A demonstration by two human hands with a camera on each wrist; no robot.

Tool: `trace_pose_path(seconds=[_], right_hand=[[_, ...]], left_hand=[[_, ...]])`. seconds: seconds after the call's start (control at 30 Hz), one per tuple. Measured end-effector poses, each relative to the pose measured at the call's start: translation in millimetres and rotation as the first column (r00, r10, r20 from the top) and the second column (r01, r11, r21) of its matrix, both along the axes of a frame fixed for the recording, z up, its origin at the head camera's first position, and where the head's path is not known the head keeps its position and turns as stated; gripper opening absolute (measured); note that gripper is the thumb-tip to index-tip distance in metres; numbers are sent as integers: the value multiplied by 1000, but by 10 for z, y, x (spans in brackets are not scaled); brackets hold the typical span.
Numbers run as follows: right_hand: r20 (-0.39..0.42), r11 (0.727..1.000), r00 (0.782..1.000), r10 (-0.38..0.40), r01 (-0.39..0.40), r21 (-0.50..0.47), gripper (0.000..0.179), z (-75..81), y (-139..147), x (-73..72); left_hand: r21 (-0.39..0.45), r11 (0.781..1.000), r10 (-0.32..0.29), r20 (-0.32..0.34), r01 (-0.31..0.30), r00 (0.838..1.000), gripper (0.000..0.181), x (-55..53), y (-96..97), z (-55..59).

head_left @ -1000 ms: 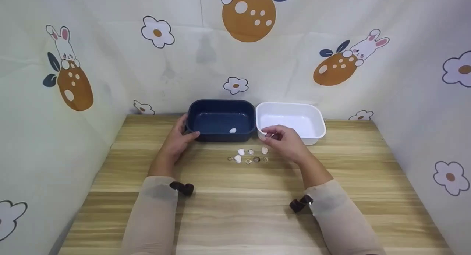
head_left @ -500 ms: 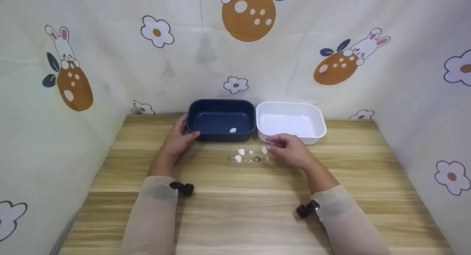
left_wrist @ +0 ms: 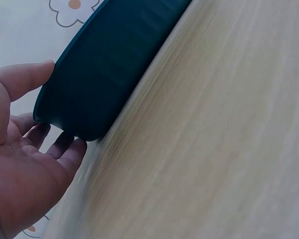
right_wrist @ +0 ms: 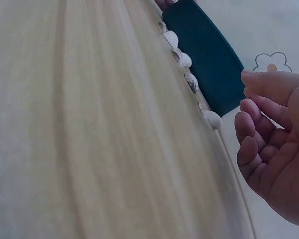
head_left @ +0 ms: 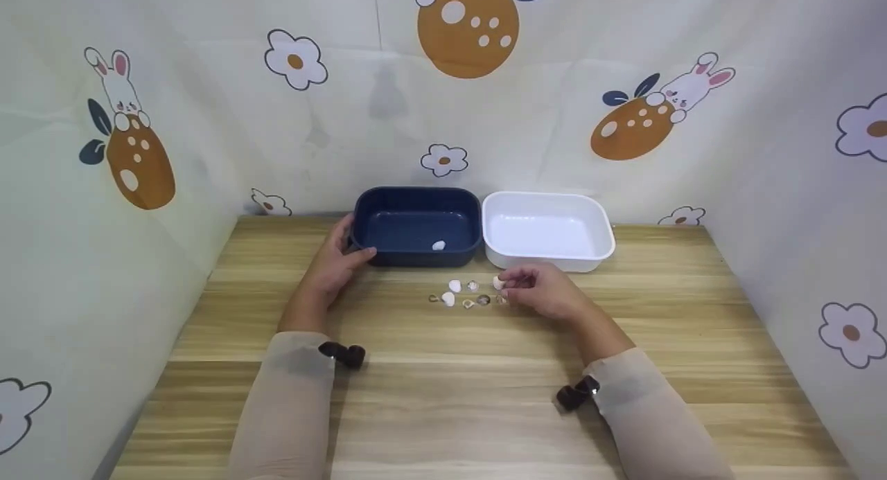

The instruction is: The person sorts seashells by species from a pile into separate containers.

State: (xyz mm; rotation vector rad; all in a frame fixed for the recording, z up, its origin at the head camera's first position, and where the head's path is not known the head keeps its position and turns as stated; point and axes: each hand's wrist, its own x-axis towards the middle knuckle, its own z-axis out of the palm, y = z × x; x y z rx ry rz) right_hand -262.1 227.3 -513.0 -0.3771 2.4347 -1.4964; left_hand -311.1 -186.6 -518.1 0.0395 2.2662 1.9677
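My left hand [head_left: 334, 264] grips the left end of a dark blue rectangular bin [head_left: 416, 260]. In the left wrist view its thumb touches the rim and its other fingers curl under the bin's end. A small white shell [head_left: 438, 245] lies inside this bin. My right hand [head_left: 546, 291] hovers at the right end of two short rows of small pieces, its relaxed fingers holding nothing. A white shell [head_left: 498, 282] is right at its fingertips. Other pieces include white shells [head_left: 454, 286], a dark oval piece [head_left: 484, 300] and a small ring-like piece [head_left: 468, 304].
A white bin [head_left: 547, 264] stands right beside the dark blue one, with nothing in it. Both sit at the back of the wood-grain table [head_left: 429, 397], against a printed curtain [head_left: 346, 134]. Each sleeve carries a small black wrist camera [head_left: 576, 395].
My right hand has moved down from the white bin's front rim toward the right end of the rows. The left hand has stayed on the dark blue bin.
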Motion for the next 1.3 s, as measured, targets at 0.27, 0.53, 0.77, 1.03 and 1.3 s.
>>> trace_pose_path(seconds=[0.27, 0.53, 0.77, 1.03, 1.3], right_hand=[[19, 1000, 1000, 8, -8, 24, 31, -95, 20, -18], [-15, 988, 1000, 27, -25, 153, 25, -80, 0, -24], [-59, 970, 997, 47, -32, 240, 21, -73, -29, -36], [-85, 950, 995, 53, -25, 310, 17, -71, -50, -48], [-81, 948, 995, 57, -28, 318, 11, -85, -62, -33]], left_hand=[[2, 1000, 3, -14, -3, 1000, 90, 2, 10, 17], [0, 1000, 19, -2, -19, 1000, 89, -12, -4, 4], [-6, 1000, 19, -22, -20, 1000, 90, -22, -8, -14], [18, 1000, 4, -22, -3, 1000, 89, -18, -20, -27], [27, 1000, 9, -14, -9, 1000, 90, -7, 9, -15]])
